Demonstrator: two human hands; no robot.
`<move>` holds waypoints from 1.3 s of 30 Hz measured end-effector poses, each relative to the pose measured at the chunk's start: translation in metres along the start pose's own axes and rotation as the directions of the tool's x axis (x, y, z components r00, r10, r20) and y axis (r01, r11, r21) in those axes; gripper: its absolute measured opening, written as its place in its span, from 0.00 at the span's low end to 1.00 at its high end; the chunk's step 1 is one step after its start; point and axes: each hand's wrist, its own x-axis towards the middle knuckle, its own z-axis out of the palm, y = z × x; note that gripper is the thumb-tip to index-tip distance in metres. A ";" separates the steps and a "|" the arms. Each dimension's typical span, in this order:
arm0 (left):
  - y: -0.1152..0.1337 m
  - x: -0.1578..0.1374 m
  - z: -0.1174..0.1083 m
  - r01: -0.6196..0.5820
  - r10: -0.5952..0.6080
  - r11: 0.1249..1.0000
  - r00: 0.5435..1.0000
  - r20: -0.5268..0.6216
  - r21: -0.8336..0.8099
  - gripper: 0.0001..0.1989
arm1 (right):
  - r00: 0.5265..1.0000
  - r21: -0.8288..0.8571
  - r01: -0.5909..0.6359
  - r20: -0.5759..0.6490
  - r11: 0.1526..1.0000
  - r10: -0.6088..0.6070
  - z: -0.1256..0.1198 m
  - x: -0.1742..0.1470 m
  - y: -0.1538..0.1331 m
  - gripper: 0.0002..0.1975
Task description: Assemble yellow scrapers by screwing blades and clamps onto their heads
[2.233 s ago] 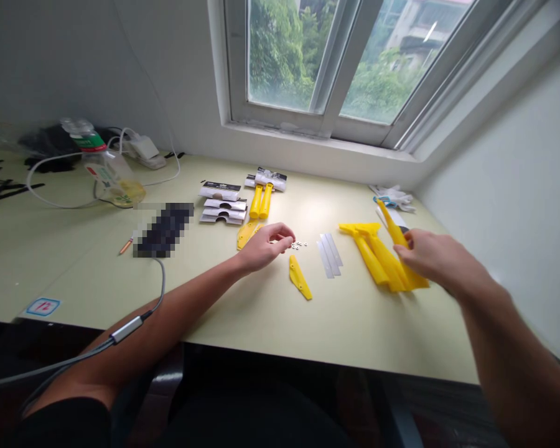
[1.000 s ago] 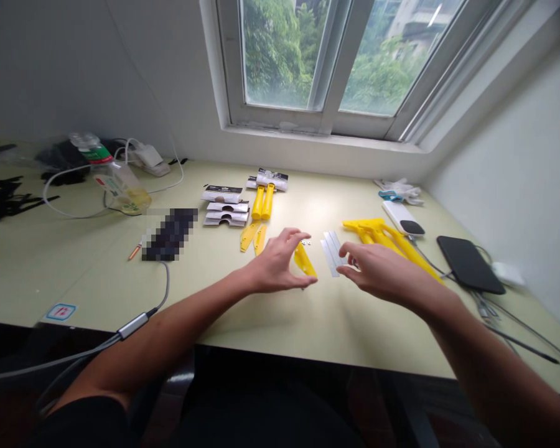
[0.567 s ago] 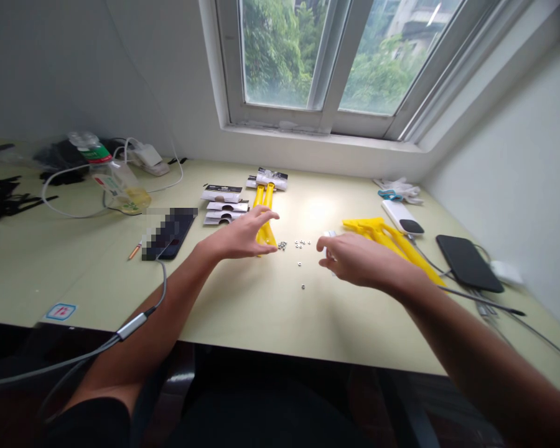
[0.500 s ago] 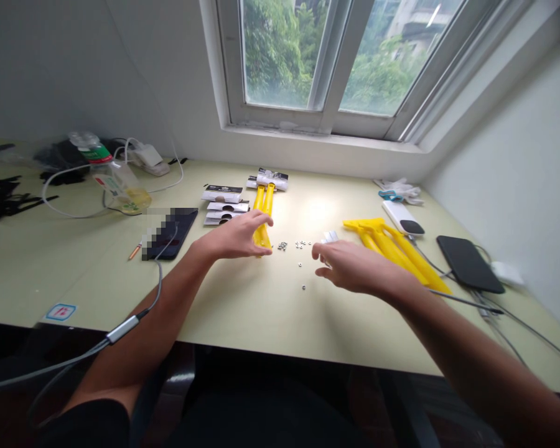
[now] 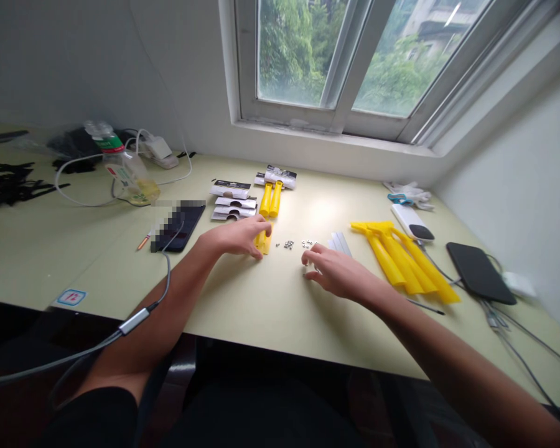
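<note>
Yellow plates (image 5: 268,239) lie left of centre on the counter (image 5: 261,311), partly hidden by the left hand (image 5: 242,238). Left hand: thumb and fingers apart, astride the plates; cannot tell whether it grips one. Right hand (image 5: 333,270): low over the counter, thumb and forefinger apart, pointing left, near nuts (image 5: 307,243). Screws (image 5: 289,245) sit between the hands, toward the far side. Blades (image 5: 340,243) lie just beyond the right hand; scrapers (image 5: 404,267) fan out to its right. Packs (image 5: 233,202) stand behind the left hand. Counter surface stretches from between the hands to the front edge, which both forearms cross.
</note>
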 end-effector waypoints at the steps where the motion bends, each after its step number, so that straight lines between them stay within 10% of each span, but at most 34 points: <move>1: -0.001 0.000 0.000 0.004 -0.004 1.000 1.000 0.004 -0.004 0.24 | 1.000 0.002 -0.001 -0.018 1.000 0.001 0.002 0.003 0.002 0.06; 20: 0.000 -0.001 -0.003 -0.002 0.002 1.000 0.999 0.038 0.004 0.22 | 0.999 -0.043 0.005 -0.040 0.999 -0.007 0.001 0.009 -0.013 0.06; 33: 0.014 -0.006 -0.008 0.022 -0.023 0.999 0.999 0.049 0.025 0.26 | 0.960 -0.219 -0.234 -0.209 0.947 0.188 0.000 0.024 -0.001 0.12; 39: 0.018 0.004 -0.008 -0.016 0.035 0.997 0.970 -0.242 0.081 0.24 | 0.920 -0.233 -0.137 -0.390 0.963 0.037 -0.005 -0.011 -0.032 0.14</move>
